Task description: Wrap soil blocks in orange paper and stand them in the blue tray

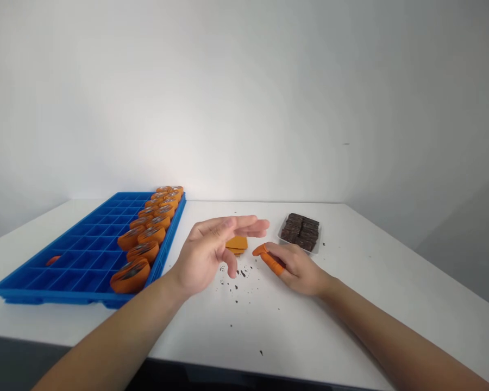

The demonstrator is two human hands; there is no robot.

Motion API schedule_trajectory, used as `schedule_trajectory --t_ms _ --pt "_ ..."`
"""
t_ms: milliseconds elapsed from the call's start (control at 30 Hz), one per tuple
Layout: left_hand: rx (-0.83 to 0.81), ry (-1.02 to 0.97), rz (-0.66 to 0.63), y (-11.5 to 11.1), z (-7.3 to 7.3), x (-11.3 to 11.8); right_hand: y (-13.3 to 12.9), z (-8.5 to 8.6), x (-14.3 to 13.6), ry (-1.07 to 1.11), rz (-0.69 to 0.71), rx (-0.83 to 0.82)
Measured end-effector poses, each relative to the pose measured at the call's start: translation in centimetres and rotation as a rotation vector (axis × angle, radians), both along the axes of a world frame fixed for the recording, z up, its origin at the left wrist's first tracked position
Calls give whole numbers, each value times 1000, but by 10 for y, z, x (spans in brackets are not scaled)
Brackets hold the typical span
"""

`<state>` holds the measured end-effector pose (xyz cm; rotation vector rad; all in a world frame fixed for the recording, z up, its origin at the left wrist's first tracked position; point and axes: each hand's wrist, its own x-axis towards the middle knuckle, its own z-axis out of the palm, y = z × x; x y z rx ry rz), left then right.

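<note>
My left hand [212,247] is raised over the middle of the white table, fingers stretched out and thumb apart, holding nothing. Behind and below it lies a small stack of orange sheets [238,243], partly hidden by the fingers. To its right, my right hand [295,266] is closed around a folded orange piece [273,263], whose curled end sticks out past the fingertips. Just behind the right hand stands a clear tray [316,247] with dark brown strips [301,229] packed in rows.
A blue compartment tray [81,258] lies on the left of the white table [350,326]. Rolled orange pieces [131,276] fill its right-hand columns, and a small orange bit [53,260] lies in another compartment. Dark crumbs [237,287] are scattered near the hands. A wall stands behind.
</note>
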<state>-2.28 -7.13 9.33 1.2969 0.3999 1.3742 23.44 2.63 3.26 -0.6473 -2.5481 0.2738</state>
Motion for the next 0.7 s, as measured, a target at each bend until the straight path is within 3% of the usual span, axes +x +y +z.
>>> schedule_trajectory --t_ms 133,267,467,700 --pt "-94 -40 11 29 -13 0 -3 -1 1 -3 28 -30" --pt "-212 -104 4 43 -30 -1 -7 0 1 2 54 -42" --pt "-214 -95 -31 39 -46 0 -11 2 0 5 91 -81" --pt "-200 -147 -4 30 -48 2 -9 -1 -1 44 164 -122"
